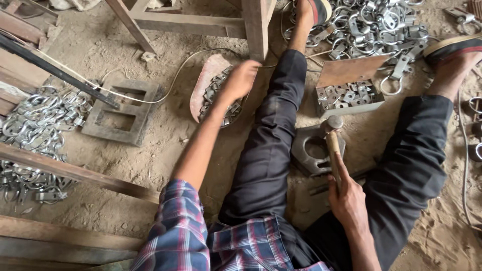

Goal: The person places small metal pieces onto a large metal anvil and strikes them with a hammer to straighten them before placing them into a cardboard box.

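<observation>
left hand [242,79] curled, reaching into pan [208,75] of metal pieces [217,95] | right hand [347,198] clamped on hammer [333,145], its head over iron block [307,150] between legs

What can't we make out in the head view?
- Left hand: motion-blurred over the pan of metal pieces; whether it grips a piece is unclear.
- Right hand: holds the hammer; its head covers part of the steel block, so any piece under it is hidden.
- Box of plates: pieces too small to tell their shape.
- Clamp pile: cut off by the left edge, crossed by a wooden beam.
</observation>
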